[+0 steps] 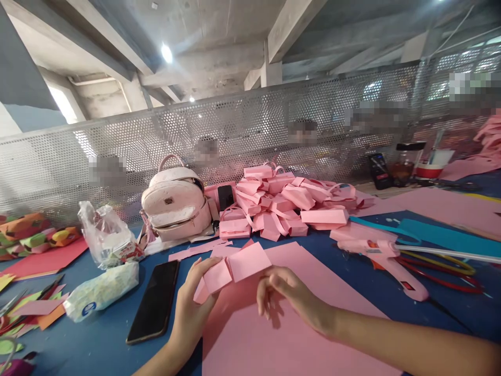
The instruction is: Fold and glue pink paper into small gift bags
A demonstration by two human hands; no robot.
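Note:
My left hand (195,297) grips the left end of a folded piece of pink paper (248,262), thumb below and fingers at its far side. The piece is bent into flat panels with a crease near its middle. Close to its right end hovers my right hand (287,295), fingers loosely curled and apart, holding nothing; whether it touches the paper's corner I cannot tell. Beneath both hands lies a large pink sheet (282,339) on the blue table (102,339). Beyond them rises a heap of folded pink paper pieces with strap-like handles (282,198).
A pink glue gun (387,258) with its cord lies at right by blue strips. At left are a phone (154,300), a tissue pack (104,290), a plastic bag (105,235) and paper scraps with scissors. A pale backpack (176,201) stands before a perforated metal screen (242,125).

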